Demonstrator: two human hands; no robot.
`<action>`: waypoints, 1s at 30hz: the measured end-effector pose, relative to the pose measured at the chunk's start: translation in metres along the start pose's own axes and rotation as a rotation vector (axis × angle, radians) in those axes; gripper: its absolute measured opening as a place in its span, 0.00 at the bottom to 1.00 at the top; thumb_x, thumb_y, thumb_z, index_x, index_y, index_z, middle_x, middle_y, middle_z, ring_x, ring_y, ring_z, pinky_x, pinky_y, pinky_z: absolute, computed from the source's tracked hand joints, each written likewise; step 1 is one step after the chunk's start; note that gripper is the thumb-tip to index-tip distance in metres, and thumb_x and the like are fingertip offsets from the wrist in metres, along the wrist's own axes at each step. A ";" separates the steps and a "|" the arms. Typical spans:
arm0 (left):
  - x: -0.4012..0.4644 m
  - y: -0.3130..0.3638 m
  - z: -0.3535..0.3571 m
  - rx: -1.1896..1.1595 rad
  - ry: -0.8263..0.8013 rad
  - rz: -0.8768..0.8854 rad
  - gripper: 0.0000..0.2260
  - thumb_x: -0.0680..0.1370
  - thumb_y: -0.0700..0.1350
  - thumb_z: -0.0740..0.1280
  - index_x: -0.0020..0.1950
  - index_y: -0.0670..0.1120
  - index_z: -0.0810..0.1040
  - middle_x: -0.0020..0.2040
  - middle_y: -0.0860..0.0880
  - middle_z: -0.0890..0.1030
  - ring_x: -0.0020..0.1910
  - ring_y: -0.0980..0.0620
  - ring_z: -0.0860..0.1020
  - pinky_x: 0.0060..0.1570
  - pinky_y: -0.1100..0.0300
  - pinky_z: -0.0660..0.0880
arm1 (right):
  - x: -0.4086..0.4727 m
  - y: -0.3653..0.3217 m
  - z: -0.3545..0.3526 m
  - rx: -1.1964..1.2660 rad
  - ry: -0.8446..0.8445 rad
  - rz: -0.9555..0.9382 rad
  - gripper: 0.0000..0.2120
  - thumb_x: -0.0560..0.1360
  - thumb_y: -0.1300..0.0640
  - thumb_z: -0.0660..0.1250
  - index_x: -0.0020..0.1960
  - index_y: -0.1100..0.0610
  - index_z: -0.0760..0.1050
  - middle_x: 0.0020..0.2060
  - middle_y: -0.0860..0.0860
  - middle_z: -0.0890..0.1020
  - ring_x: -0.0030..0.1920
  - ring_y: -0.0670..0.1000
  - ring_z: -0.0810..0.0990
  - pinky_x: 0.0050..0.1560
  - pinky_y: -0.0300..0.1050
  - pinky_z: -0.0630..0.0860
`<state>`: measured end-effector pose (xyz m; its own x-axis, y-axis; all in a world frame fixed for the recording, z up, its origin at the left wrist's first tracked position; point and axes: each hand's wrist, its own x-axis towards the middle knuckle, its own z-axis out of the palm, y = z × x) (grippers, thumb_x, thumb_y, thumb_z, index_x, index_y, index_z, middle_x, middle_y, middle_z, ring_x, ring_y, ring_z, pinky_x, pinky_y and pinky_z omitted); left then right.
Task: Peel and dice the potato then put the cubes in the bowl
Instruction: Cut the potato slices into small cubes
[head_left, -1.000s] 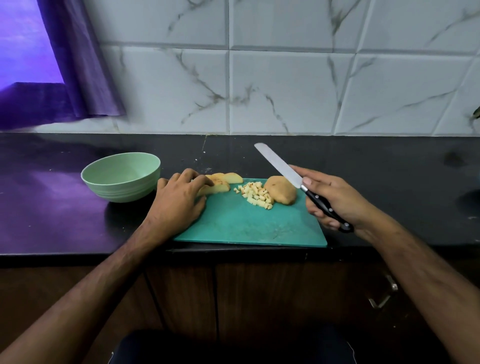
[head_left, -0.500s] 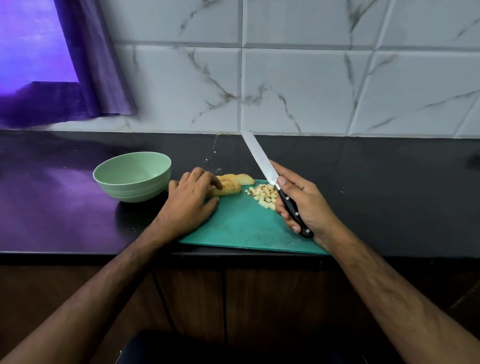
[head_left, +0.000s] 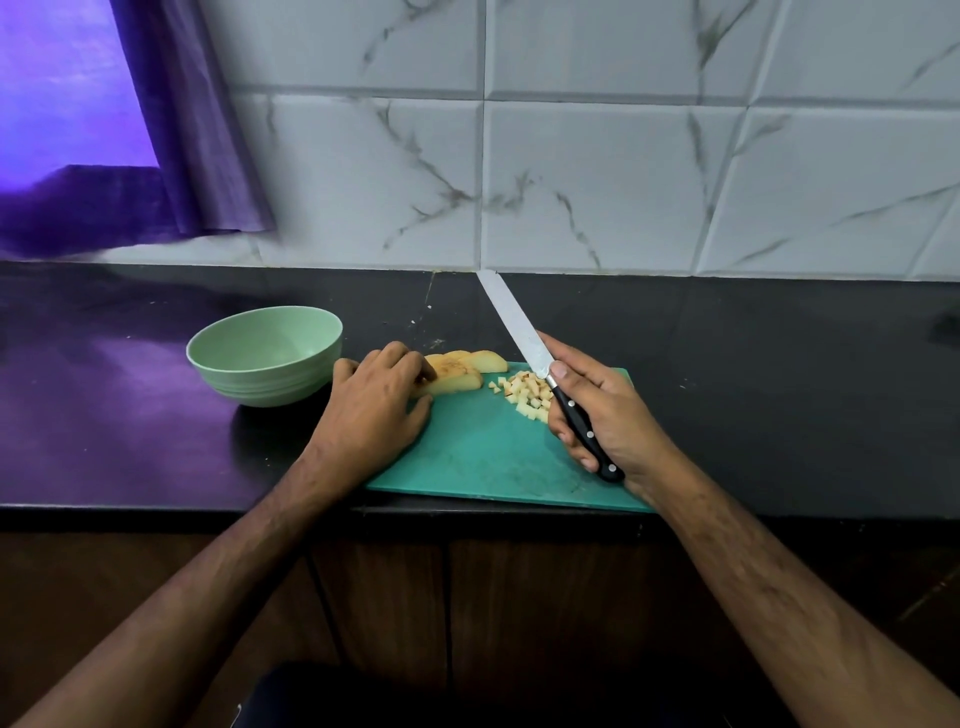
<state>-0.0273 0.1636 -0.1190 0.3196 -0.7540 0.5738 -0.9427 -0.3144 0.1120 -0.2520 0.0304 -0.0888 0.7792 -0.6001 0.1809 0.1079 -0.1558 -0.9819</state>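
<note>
Dicing under way: slices next, bowl (head_left: 265, 358) not yet filled.
Our left hand (head_left: 376, 410) curls onto potato slices (head_left: 457, 374) at the cutting board's (head_left: 483, 457) far-left; right hand (head_left: 597, 410) grips knife (head_left: 540, 364), blade raised beside diced cubes (head_left: 530, 397). We judge: keep fingertips tucked, cut strips, then crosswise evenly.

Pale potato slices (head_left: 457, 375) and diced cubes (head_left: 527, 394) lie beside empty green bowl (head_left: 265, 355).
</note>
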 end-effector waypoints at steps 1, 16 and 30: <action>0.000 0.000 0.000 0.006 0.009 0.007 0.09 0.77 0.48 0.69 0.57 0.51 0.78 0.54 0.53 0.76 0.54 0.49 0.77 0.53 0.49 0.64 | 0.000 0.000 0.000 -0.002 0.001 0.001 0.19 0.86 0.55 0.58 0.74 0.41 0.71 0.26 0.56 0.72 0.19 0.49 0.64 0.18 0.38 0.64; 0.001 0.001 0.003 0.052 0.018 0.019 0.12 0.76 0.51 0.70 0.59 0.51 0.77 0.54 0.52 0.76 0.54 0.48 0.76 0.53 0.49 0.63 | -0.001 -0.001 0.001 -0.025 0.009 0.009 0.19 0.86 0.55 0.58 0.75 0.42 0.71 0.26 0.56 0.73 0.19 0.49 0.64 0.18 0.37 0.65; -0.002 0.004 -0.005 -0.074 0.031 0.031 0.05 0.80 0.51 0.67 0.54 0.53 0.75 0.44 0.57 0.78 0.49 0.52 0.76 0.49 0.52 0.59 | 0.000 0.002 0.000 -0.049 0.019 0.014 0.19 0.86 0.55 0.59 0.74 0.41 0.71 0.26 0.55 0.74 0.20 0.50 0.65 0.20 0.40 0.64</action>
<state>-0.0319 0.1670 -0.1156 0.2882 -0.7440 0.6029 -0.9569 -0.2469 0.1527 -0.2517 0.0303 -0.0903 0.7687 -0.6169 0.1689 0.0666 -0.1854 -0.9804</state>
